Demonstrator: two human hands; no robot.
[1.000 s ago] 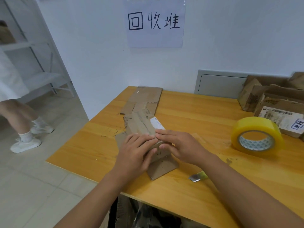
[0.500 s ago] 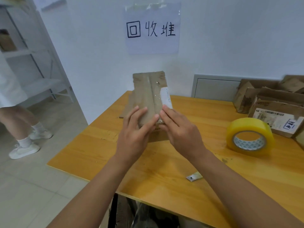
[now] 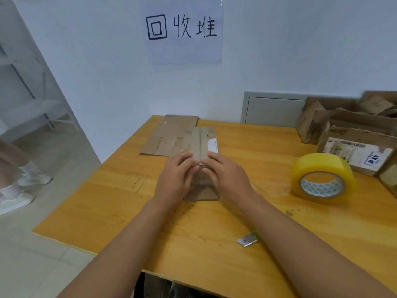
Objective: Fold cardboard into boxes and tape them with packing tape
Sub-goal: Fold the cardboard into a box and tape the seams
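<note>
Small cardboard box [image 3: 203,145] stands on the wooden table [image 3: 107,203], mid-table, just in front of the flattened cardboard sheet [image 3: 169,136] lying near the wall. Top flaps are closed, with the seam running away from the viewer.

Left hand [image 3: 175,179] and right hand [image 3: 225,177] rest on the near end of the box, one each side of the seam. Fingers are fairly straight, lying flat on the flaps and pressing them down; neither hand wraps the box.

Handling (judgement): thin, worn corrugated board, so light, moderately stiff across a panel and weak at the creases. Flaps will likely spring up if released. It is best held by the side walls or pinned at the seam with one palm while the other hand fetches tape. Surface is matte, not slippery.

Counts:
- box in hand: 1
- flat sheet: 1 (possibly layered, cannot tell)
- yellow packing tape roll [image 3: 322,176]: 1, well to the right
- small metal blade [image 3: 248,240]: 1, near the right forearm
- used cartons [image 3: 352,134] piled at far right: several, exact number unclear
</note>
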